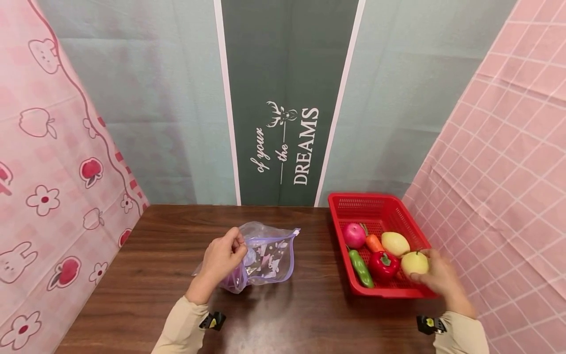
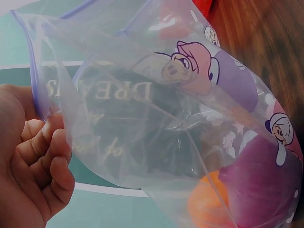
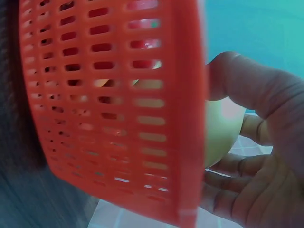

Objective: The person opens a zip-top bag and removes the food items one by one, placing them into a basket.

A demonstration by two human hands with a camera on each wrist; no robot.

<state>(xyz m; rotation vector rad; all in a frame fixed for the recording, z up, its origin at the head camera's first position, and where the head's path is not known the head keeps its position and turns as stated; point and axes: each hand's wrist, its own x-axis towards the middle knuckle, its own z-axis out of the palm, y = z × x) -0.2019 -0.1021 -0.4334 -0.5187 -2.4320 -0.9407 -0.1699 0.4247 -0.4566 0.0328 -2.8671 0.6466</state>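
My left hand (image 1: 223, 258) pinches the edge of a clear zip bag (image 1: 280, 260) with lilac trim and cartoon prints, lying on its side with its mouth to the right. Through its film in the left wrist view show a purple rounded thing (image 2: 263, 183) and an orange one (image 2: 204, 202); their kinds are unclear. On the right, my right hand (image 1: 442, 278), blurred, grips a pale yellow-green pear (image 1: 412, 263) at the near right corner of a red basket (image 1: 393, 293). Thumb and fingers curl round the pear (image 3: 223, 128) in the right wrist view, where the basket wall partly hides it.
Also in the basket lie a red bell pepper (image 1: 381, 265), a green pepper (image 1: 361, 269), a carrot (image 1: 374, 243), a yellow oval fruit (image 1: 396, 244) and a pink radish-like vegetable (image 1: 353, 236). Curtains stand behind the brown wooden table (image 1: 305, 319) and at both sides.
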